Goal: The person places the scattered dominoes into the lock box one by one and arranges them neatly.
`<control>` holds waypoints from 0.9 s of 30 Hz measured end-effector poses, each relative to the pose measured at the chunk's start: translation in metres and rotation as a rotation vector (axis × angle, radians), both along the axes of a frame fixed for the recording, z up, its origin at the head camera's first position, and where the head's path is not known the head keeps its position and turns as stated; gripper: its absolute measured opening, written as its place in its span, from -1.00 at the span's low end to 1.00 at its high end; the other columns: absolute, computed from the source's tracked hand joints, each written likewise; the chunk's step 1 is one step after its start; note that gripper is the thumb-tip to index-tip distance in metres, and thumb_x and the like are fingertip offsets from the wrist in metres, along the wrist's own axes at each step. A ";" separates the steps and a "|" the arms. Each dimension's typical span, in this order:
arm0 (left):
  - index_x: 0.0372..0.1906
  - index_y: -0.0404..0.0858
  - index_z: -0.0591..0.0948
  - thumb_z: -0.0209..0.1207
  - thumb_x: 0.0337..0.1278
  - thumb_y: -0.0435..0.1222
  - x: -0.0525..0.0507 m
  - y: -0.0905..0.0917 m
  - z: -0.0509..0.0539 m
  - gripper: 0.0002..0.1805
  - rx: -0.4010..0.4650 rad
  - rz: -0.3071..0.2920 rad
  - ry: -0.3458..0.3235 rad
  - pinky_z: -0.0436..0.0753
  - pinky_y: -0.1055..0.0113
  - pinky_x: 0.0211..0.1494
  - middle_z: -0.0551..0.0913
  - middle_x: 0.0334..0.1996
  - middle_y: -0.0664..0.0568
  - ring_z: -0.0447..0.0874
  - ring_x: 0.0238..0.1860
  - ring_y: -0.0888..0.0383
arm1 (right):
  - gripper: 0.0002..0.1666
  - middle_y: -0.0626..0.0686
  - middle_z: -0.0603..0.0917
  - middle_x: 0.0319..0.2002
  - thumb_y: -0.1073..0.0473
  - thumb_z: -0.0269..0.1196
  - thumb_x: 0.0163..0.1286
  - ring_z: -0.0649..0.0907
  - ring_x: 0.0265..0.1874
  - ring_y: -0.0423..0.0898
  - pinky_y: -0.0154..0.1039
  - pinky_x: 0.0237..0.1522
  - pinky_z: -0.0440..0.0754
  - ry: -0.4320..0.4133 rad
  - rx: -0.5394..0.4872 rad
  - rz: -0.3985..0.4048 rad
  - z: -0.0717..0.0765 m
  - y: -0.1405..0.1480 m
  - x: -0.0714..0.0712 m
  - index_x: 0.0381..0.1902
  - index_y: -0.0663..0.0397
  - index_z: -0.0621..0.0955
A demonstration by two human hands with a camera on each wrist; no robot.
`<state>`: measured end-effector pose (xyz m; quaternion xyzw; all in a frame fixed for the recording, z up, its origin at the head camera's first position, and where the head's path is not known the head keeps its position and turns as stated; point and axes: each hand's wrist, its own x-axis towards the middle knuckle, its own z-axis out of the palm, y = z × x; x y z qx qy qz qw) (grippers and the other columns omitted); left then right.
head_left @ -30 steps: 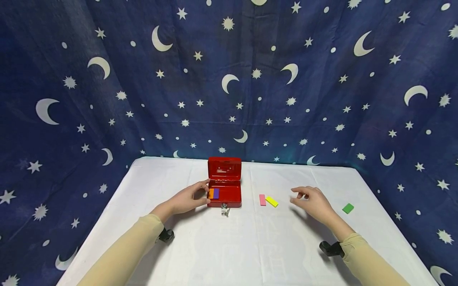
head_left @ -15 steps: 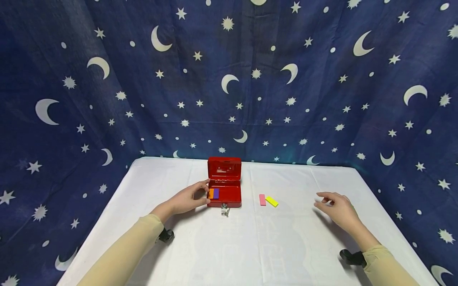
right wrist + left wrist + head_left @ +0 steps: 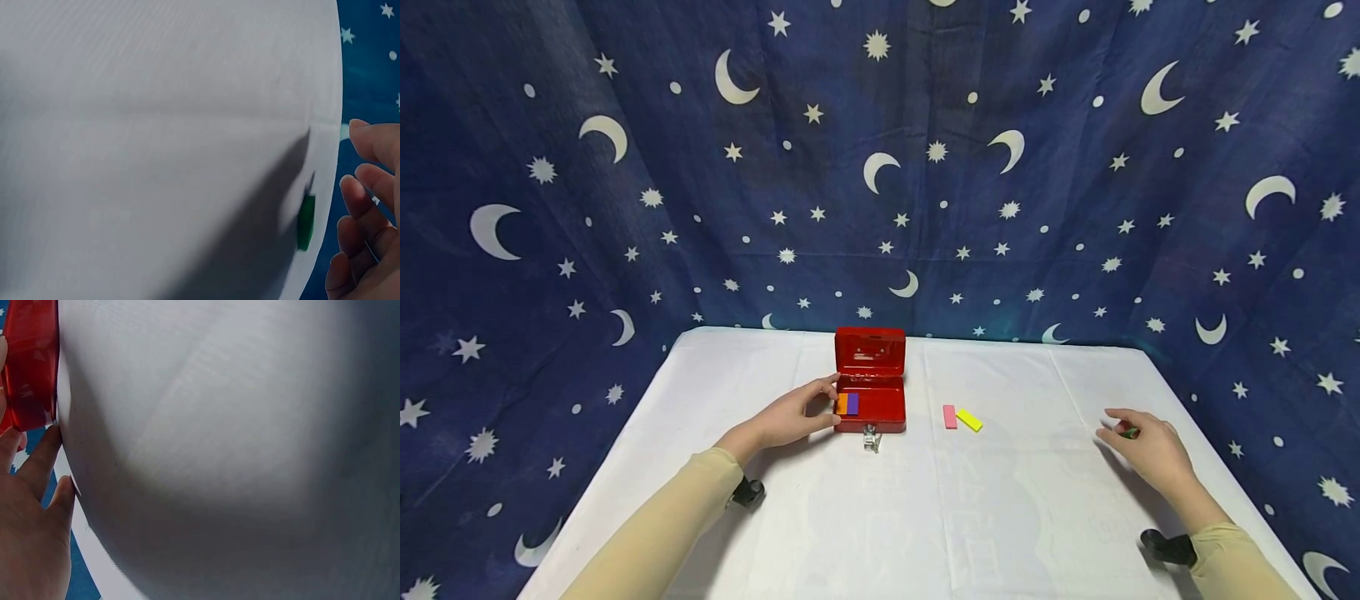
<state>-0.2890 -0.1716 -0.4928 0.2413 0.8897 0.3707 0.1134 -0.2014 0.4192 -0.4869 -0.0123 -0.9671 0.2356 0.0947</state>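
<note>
My left hand [image 3: 788, 415] rests at the left side of a red metal cash box [image 3: 883, 406], its thumb and fingertips touching the box. The lid stands up at the back. Inside, at the left, lie an orange block [image 3: 842, 404] and a purple block [image 3: 853, 404] side by side. My right hand [image 3: 1153, 450] hovers over a green block [image 3: 306, 223] at the far right of the table. The right wrist view shows a space between the fingers and that block, which lies on the cloth. In the head view the fingers mostly hide it.
A pink block [image 3: 950, 417] and a yellow block [image 3: 969, 420] lie right of the cash box. Its metal latch [image 3: 871, 438] hangs at the front. The white-covered table [image 3: 1000, 508] ends at a blue curtain [image 3: 970, 167] with moons and stars.
My right hand has travelled right and slightly toward the front edge, from beside the yellow block to over the green block. The left hand and the cash box stay put.
</note>
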 end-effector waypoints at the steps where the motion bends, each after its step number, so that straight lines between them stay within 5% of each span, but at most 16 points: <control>1: 0.04 0.02 0.50 0.29 0.29 0.10 0.000 0.000 0.000 -0.61 -0.002 -0.001 0.002 0.14 -0.15 0.54 0.17 0.58 0.24 0.12 0.57 0.05 | -0.34 0.04 0.63 -0.28 -0.13 0.35 0.42 0.49 -0.31 0.00 -0.17 -0.37 0.41 -0.004 0.004 -0.007 -0.001 0.002 0.001 0.21 0.31 0.59; 8: 0.04 0.03 0.50 0.30 0.28 0.10 0.000 0.000 0.001 -0.61 -0.006 0.001 -0.003 0.14 -0.15 0.54 0.18 0.58 0.25 0.12 0.57 0.05 | -0.30 0.09 0.65 -0.24 -0.12 0.36 0.41 0.60 -0.30 0.03 -0.20 -0.45 0.50 -0.043 -0.010 -0.048 -0.004 0.016 0.004 0.23 0.34 0.56; 16: 0.03 0.02 0.50 0.29 0.30 0.08 -0.001 0.000 0.000 -0.63 -0.007 -0.001 0.014 0.16 -0.16 0.53 0.19 0.58 0.21 0.14 0.56 0.02 | -0.23 0.32 0.63 -0.14 -0.13 0.37 0.38 0.56 -0.14 0.28 0.21 -0.19 0.51 -0.083 0.008 -0.125 -0.007 0.028 0.008 0.26 0.39 0.50; 27: 0.03 0.01 0.50 0.31 0.28 0.07 -0.001 -0.002 -0.001 -0.61 0.004 -0.002 0.009 0.14 -0.14 0.54 0.19 0.58 0.22 0.12 0.57 0.04 | -0.15 0.45 0.57 -0.05 -0.20 0.36 0.36 0.55 -0.07 0.39 0.32 -0.10 0.52 -0.099 -0.032 -0.181 -0.012 0.033 0.011 0.25 0.43 0.48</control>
